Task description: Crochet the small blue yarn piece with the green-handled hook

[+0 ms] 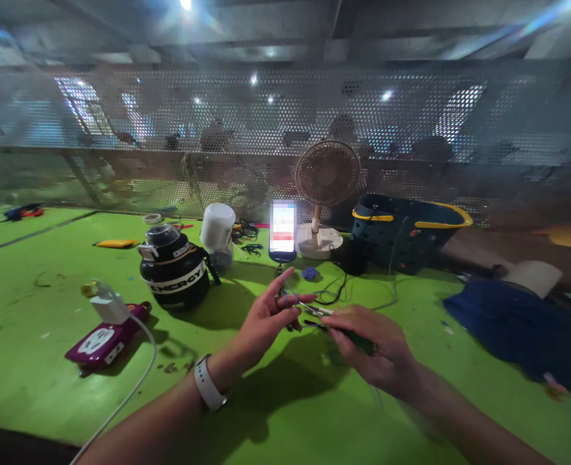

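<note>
My left hand [269, 313] is raised over the table, index finger stretched up. Blue-violet yarn [289, 298] runs around its fingers, and the thumb and other fingers are curled in on the strand. A white watch band is on that wrist. From the right, my right hand [375, 342] grips a crochet hook [320, 311] with a thin metal tip and a dark green handle. The tip points left and meets the yarn by my left fingers. Any stitches there are too small to make out. Just behind lies a small blue yarn piece [309, 274].
Behind my hands stand a lit phone [283, 229], a fan [327, 174] and a dark basket [402, 226] with yellow trim. A black jug [174, 271] and a purple power strip [104, 342] with a white cable sit left. Dark blue cloth [518, 329] lies right.
</note>
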Motion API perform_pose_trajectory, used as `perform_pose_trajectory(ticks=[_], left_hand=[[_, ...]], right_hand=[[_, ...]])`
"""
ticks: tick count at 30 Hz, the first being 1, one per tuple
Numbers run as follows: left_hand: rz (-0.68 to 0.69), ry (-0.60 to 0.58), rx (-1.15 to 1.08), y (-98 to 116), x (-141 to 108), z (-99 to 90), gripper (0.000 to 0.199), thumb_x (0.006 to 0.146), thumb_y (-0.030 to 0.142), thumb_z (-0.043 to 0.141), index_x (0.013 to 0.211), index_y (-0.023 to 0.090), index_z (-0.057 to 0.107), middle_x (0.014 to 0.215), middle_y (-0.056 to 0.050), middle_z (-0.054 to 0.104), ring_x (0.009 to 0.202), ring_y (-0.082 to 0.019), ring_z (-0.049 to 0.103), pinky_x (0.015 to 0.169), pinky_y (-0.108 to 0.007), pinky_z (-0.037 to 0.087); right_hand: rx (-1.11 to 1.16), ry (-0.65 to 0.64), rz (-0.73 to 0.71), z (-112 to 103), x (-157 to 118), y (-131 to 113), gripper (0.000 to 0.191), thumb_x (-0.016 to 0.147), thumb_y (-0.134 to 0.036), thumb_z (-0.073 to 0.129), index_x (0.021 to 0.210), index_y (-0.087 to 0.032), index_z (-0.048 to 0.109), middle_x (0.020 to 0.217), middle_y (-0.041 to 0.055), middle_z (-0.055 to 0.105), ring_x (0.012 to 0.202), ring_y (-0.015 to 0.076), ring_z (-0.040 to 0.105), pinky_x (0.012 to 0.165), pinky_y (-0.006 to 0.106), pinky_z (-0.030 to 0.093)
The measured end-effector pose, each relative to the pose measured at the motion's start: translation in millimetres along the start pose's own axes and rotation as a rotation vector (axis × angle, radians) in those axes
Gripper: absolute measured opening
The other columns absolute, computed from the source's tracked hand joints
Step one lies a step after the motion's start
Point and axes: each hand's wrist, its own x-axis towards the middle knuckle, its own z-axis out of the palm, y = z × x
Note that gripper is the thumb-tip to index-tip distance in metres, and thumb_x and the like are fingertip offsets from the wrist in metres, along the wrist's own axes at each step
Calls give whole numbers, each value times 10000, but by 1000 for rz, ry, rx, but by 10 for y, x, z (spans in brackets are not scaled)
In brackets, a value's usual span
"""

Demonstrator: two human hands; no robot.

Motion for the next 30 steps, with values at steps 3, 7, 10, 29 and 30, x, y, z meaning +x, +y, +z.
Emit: perform_pose_trajectory(ticks=[3,7,10,29,30], left_hand=[[-7,-9,-27,3,-1,5,901,750,170,755,1516,190,282,1104,-145,735,675,-98,576,639,-232,457],[-27,-14,-63,7,-7,14,896,746,149,752,1512,196,290,1130,-148,728,660,-86,561,635,-225,451],[-40,-25,-80,4,-13,22,899,740,137,753,1511,182,291,1101,-142,737,695,-100,586,624,-215,448],[74,14,275,-160,-3,2,924,817,195,663,1556,169,108,1190,-188,698,925,-218,669,733,-299,513],[76,17,275,-164,-4,5,924,820,198,663,1556,176,105,1196,-187,696,954,-228,668,745,-305,514]], right_hand=[[20,-4,6,15,-10,8,264,858,-79,581,1055,-213,696,840,50,765,738,164,721,650,292,600],[21,-5,4,26,-18,1,253,863,-83,582,1058,-201,692,853,59,762,750,162,718,652,284,594],[21,-16,9,32,-16,-7,234,877,-104,580,1059,-203,690,862,58,757,763,157,715,660,274,593],[-517,-89,-311,98,-42,-29,198,871,-56,517,908,-89,709,735,94,734,612,160,635,509,287,527],[-536,-91,-318,104,-43,-38,196,873,-52,518,905,-84,709,727,93,731,612,162,636,507,290,524]])
